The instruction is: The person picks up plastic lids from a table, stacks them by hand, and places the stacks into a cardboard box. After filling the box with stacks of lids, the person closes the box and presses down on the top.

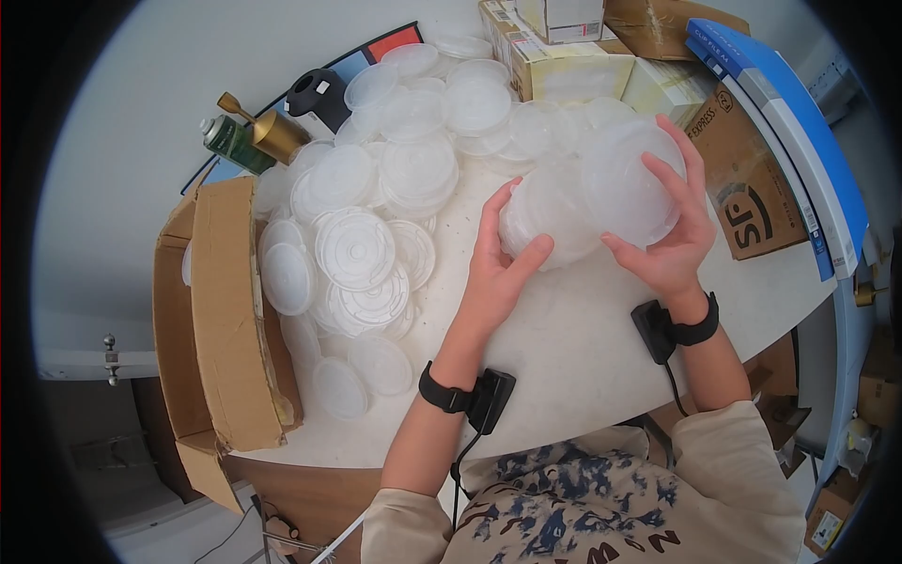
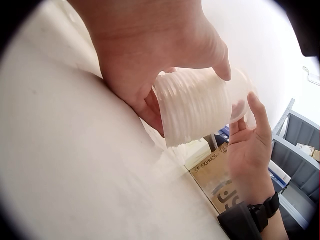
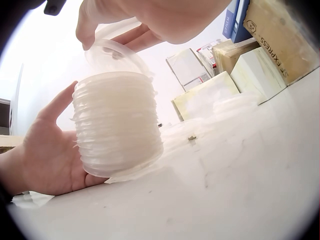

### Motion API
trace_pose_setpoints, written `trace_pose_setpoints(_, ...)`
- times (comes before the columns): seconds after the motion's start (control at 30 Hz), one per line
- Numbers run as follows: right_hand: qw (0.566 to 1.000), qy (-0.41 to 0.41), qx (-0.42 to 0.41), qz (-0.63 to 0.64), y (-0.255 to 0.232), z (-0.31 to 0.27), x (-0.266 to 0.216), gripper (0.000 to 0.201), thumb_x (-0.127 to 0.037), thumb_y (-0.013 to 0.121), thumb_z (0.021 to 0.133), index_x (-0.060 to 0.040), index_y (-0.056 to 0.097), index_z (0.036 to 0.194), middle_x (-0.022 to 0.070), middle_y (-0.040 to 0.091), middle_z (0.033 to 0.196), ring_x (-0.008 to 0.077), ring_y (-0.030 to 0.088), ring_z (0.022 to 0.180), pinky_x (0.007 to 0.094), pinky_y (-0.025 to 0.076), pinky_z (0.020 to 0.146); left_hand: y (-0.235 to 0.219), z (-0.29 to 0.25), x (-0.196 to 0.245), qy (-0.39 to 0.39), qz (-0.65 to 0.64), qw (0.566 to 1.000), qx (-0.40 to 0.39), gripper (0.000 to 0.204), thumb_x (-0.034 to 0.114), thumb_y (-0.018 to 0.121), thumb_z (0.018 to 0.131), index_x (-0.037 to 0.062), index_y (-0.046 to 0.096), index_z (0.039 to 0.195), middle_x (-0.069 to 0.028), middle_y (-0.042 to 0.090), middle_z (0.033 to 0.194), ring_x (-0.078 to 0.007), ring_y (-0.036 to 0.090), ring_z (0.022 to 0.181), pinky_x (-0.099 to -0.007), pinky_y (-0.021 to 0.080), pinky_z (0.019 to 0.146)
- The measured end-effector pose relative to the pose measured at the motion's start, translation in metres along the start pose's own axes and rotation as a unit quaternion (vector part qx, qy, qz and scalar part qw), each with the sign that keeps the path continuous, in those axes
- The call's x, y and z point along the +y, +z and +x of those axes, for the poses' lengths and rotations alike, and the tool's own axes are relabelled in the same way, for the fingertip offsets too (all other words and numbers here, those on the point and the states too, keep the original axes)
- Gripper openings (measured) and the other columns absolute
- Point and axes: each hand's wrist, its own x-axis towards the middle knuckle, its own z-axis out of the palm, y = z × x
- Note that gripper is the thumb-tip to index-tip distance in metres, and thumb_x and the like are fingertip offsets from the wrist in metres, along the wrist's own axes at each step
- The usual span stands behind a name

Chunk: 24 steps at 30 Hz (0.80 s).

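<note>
My left hand [image 1: 496,268] grips a thick stack of translucent round plastic lids [image 1: 547,218], thumb on the near side and fingers around the far side. In the right wrist view the stack [image 3: 117,125] stands as a ribbed column, low over the tabletop, with the left palm [image 3: 47,162] beside it. My right hand [image 1: 678,230] pinches a round translucent plastic lid [image 1: 628,183] by its edge, fingers on the far rim and thumb on the near one. That lid [image 3: 114,56] is tilted just above the top of the stack.
Many loose lids [image 1: 357,249] lie in overlapping piles on the white table [image 1: 601,348]. An open cardboard box [image 1: 230,310] stands at the left edge. Behind are a green can [image 1: 230,141] and a brass-coloured pot [image 1: 280,137]. Cartons [image 1: 573,73] and blue binders [image 1: 789,122] line the back right.
</note>
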Motion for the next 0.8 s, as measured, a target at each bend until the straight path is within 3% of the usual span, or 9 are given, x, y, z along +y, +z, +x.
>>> trace_pose_setpoints(0.23, 0.997, 0.027, 0.077, 0.006, -0.003, 0.000, 0.006, 0.070, -0.004, 0.082, 0.062, -0.0029, 0.058, 0.128, 0.0217, 0.039, 0.146, 0.0326, 0.045, 0.131, 0.0424, 0.047, 0.102, -0.002, 0.000, -0.002, 0.000, 0.003, 1.000, -0.004, 0.070, 0.014, 0.068, 0.089, 0.0075, 0.029, 0.147, -0.0128, 0.041, 0.142, -0.0229, 0.042, 0.131, -0.0370, 0.039, 0.106)
trace_pose_setpoints(0.53, 0.964, 0.177, 0.165, 0.111, -0.006, 0.001, 0.011, 0.061, 0.009, 0.069, 0.076, -0.0002, 0.052, 0.134, 0.0162, 0.042, 0.146, 0.0236, 0.046, 0.131, 0.0351, 0.048, 0.102, -0.002, 0.000, -0.002, -0.007, 0.002, 1.000, -0.006, 0.071, 0.012, 0.069, 0.088, 0.0091, 0.030, 0.147, -0.0124, 0.041, 0.141, -0.0229, 0.043, 0.129, -0.0364, 0.040, 0.104)
trace_pose_setpoints(0.6, 0.896, 0.280, 0.193, 0.285, -0.009, 0.002, 0.005, 0.058, 0.005, 0.063, 0.084, 0.0013, 0.047, 0.139, 0.0152, 0.045, 0.144, 0.0202, 0.048, 0.129, 0.0310, 0.046, 0.101, -0.001, 0.000, -0.001, -0.009, 0.005, 1.000, -0.005, 0.072, 0.011, 0.069, 0.087, 0.0093, 0.030, 0.147, -0.0123, 0.041, 0.141, -0.0228, 0.043, 0.129, -0.0363, 0.041, 0.104)
trace_pose_setpoints(0.63, 0.896, 0.281, 0.193, 0.285, -0.009, 0.001, 0.005, 0.058, 0.005, 0.063, 0.084, 0.0013, 0.047, 0.139, 0.0152, 0.045, 0.144, 0.0202, 0.048, 0.129, 0.0310, 0.046, 0.101, -0.001, 0.000, 0.000, -0.010, 0.007, 1.000, -0.005, 0.072, 0.010, 0.070, 0.087, 0.0095, 0.030, 0.147, -0.0122, 0.041, 0.141, -0.0226, 0.043, 0.129, -0.0362, 0.041, 0.104)
trace_pose_setpoints(0.7, 0.796, 0.362, 0.194, 0.444, -0.009, -0.003, 0.006, 0.055, -0.003, 0.058, 0.091, 0.0040, 0.041, 0.142, 0.0141, 0.046, 0.144, 0.0179, 0.052, 0.124, 0.0287, 0.046, 0.099, 0.001, 0.000, 0.001, -0.012, 0.003, 1.000, -0.005, 0.073, 0.009, 0.070, 0.086, 0.0093, 0.030, 0.147, -0.0120, 0.041, 0.141, -0.0225, 0.043, 0.130, -0.0362, 0.041, 0.104)
trace_pose_setpoints(0.8, 0.766, 0.393, 0.181, 0.476, -0.005, 0.003, -0.006, 0.054, -0.008, 0.056, 0.093, 0.0057, 0.038, 0.143, 0.0118, 0.053, 0.136, 0.0164, 0.057, 0.116, 0.0273, 0.046, 0.099, 0.000, 0.000, 0.000, -0.007, -0.002, 1.000, -0.013, 0.075, 0.008, 0.071, 0.084, 0.0089, 0.029, 0.147, -0.0120, 0.041, 0.141, -0.0227, 0.043, 0.130, -0.0365, 0.041, 0.104)
